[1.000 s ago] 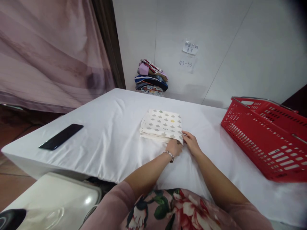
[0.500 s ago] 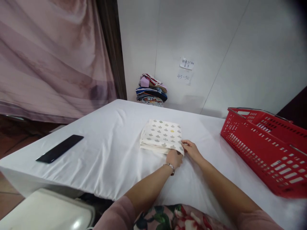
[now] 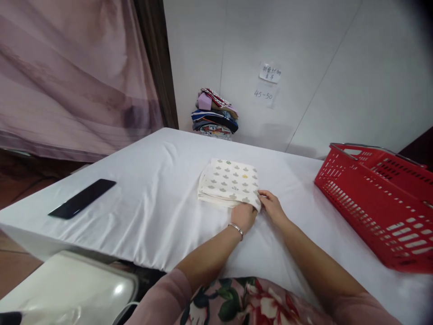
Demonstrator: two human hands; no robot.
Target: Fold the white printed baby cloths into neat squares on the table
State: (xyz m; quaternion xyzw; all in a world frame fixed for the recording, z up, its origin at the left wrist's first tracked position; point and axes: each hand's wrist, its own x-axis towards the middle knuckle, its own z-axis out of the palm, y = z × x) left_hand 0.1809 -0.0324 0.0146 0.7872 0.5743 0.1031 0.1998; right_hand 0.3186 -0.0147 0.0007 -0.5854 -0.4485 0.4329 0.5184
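A folded cream cloth [image 3: 229, 182] with small grey crown prints lies in the middle of the white-covered table [image 3: 162, 198]. My left hand [image 3: 244, 215], with a bracelet at the wrist, has its fingers tucked under the cloth's near edge. My right hand [image 3: 272, 207] pinches the cloth's near right corner. Both hands are closed on the cloth, which rests flat on the table.
A red plastic basket [image 3: 379, 198] stands at the right of the table. A black phone [image 3: 82, 204] lies at the left edge. A pile of folded clothes [image 3: 215, 113] sits at the far end against the wall. A white rounded object [image 3: 71, 289] is below the table's near left.
Both hands stay at the near edge of the cloth. The view has shifted slightly; the cloth has not visibly moved on the table.
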